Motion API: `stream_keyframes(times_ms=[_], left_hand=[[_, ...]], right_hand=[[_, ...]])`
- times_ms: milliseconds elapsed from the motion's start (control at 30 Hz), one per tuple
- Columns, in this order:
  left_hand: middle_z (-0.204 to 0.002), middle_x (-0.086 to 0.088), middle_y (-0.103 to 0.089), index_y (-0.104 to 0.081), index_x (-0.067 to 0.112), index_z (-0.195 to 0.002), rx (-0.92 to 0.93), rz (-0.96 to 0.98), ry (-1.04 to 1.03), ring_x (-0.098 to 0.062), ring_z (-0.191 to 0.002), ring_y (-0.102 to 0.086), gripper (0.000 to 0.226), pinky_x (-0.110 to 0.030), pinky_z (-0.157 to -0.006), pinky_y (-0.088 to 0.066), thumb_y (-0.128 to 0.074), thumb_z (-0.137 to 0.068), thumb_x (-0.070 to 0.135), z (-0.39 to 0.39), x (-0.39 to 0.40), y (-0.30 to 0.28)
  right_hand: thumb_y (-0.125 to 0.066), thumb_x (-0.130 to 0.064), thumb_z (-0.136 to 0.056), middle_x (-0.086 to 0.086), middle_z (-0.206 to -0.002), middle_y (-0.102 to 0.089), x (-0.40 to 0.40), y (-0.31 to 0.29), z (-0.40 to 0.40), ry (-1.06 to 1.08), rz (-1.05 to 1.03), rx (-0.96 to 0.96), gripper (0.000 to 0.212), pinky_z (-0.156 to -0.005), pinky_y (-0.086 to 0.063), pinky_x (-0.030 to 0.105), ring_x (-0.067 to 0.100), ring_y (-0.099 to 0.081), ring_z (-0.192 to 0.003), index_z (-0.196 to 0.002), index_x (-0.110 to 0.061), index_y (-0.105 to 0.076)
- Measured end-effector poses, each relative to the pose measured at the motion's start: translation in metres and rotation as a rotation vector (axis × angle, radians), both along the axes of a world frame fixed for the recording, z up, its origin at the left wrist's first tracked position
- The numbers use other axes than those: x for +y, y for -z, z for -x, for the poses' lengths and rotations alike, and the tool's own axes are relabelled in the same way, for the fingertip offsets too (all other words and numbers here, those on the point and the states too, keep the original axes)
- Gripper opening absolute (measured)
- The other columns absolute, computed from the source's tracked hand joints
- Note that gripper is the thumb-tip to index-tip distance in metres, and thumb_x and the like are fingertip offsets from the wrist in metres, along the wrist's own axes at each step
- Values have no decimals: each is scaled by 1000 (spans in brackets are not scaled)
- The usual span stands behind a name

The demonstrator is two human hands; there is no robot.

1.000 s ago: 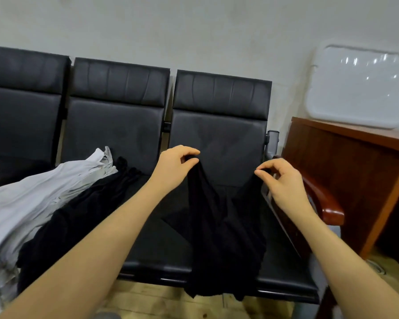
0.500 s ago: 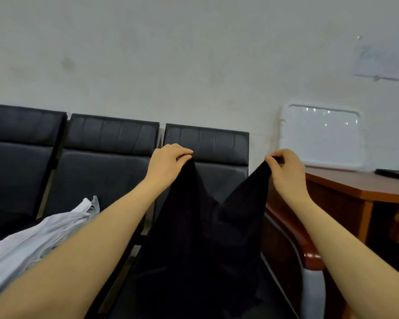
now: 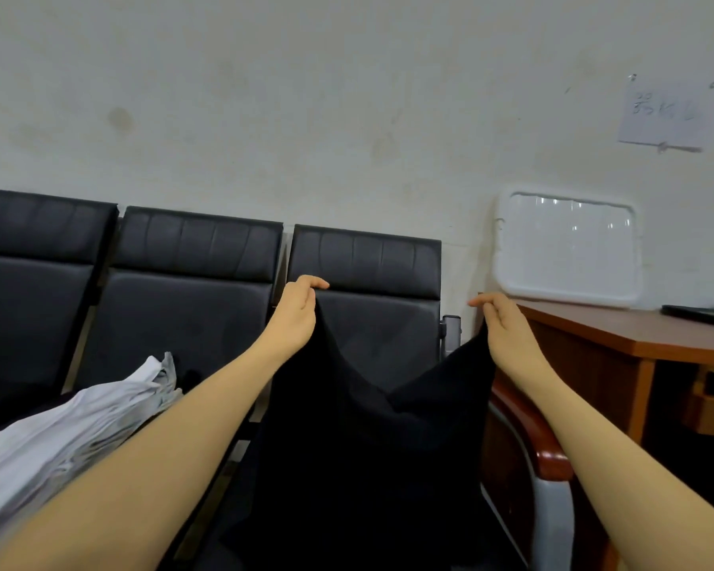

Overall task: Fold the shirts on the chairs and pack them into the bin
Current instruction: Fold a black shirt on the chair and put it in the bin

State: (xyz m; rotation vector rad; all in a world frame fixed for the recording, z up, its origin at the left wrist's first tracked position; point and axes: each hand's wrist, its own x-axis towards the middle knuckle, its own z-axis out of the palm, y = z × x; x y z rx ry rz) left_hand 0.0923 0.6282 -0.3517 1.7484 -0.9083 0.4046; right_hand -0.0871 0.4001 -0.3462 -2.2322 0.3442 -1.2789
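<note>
A black shirt (image 3: 367,447) hangs in front of the rightmost black chair (image 3: 372,323), held up by its two top corners. My left hand (image 3: 299,311) pinches the left corner and my right hand (image 3: 501,327) pinches the right corner, with the cloth sagging between them. A heap of white shirts (image 3: 71,434) lies on the middle chair's seat at the lower left. The bin is not in view.
A row of three black chairs (image 3: 190,290) stands against the pale wall. To the right are a wooden armrest (image 3: 528,430), a brown desk (image 3: 635,335) and a white plastic lid (image 3: 565,249) leaning on the wall.
Both hands have lifted the black shirt off the seat and spread further apart. The view has tilted upward, so more wall shows.
</note>
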Motion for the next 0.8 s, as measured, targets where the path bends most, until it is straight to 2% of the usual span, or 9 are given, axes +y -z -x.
stream_keyframes(times_ms=[67,133,233,333,433,500,600,700,800], left_hand=[[-108,-8,-37,-60,19,-107,-51,-176,-24,-18,-91,-42,24,-27,-88,-41,-40,-101,30,-6,3,5],[-103,-1,-30,-62,25,-98,-210,-476,-87,-18,-98,-32,26,-32,-94,-33,-58,-88,49,-13,10,11],[-108,1,-26,-65,28,-96,-388,-753,-130,-18,-101,-27,34,-31,-94,-31,-67,-77,56,-23,18,21],[-106,2,-26,-66,18,-89,-454,-774,-170,-17,-99,-29,23,-32,-92,-35,-67,-84,41,-33,19,32],[-104,0,-27,-64,10,-89,-461,-645,-251,-21,-98,-33,21,-34,-89,-37,-64,-88,31,-42,17,48],[-103,-1,-28,-63,10,-92,-453,-565,-285,-23,-98,-35,25,-33,-86,-35,-62,-90,34,-46,17,58],[-105,1,-27,-64,20,-96,-467,-627,-249,-20,-99,-32,30,-33,-90,-34,-60,-87,47,-49,20,69],[-107,4,-24,-64,28,-98,-385,-719,-138,-16,-100,-26,36,-29,-91,-30,-64,-78,59,-51,26,75],[-107,5,-21,-64,26,-100,-399,-831,-116,-14,-101,-25,32,-30,-94,-34,-68,-79,51,-55,30,86]], right_hand=[[-32,-15,-103,7,-104,-47,-3,4,-1,20,0,47,27,-78,-32,22,18,-48,-93,-106,-16,-59],[-39,-22,-101,8,-104,-41,-7,9,-1,49,-27,120,23,-84,-36,29,21,-46,-91,-101,-19,-62],[-56,-33,-93,8,-111,-36,-12,19,0,105,-48,240,14,-93,-37,38,28,-40,-108,-95,-22,-65],[-64,-37,-88,5,-110,-33,-12,29,-3,166,-9,321,11,-102,-35,48,29,-35,-114,-90,-27,-64],[-66,-37,-86,4,-106,-33,-12,39,-6,216,48,372,9,-100,-33,43,28,-35,-111,-89,-29,-64],[-65,-37,-86,2,-107,-31,-13,45,-8,248,102,445,11,-98,-29,38,28,-33,-112,-94,-30,-64],[-65,-40,-85,0,-108,-26,-16,53,-10,275,166,557,13,-97,-26,36,27,-31,-114,-96,-33,-63],[-66,-43,-83,-1,-108,-24,-18,65,-9,289,231,676,12,-95,-27,34,26,-30,-114,-90,-36,-60],[-67,-42,-82,-1,-107,-27,-19,79,-8,303,270,735,11,-86,-26,31,23,-32,-110,-85,-35,-60]])
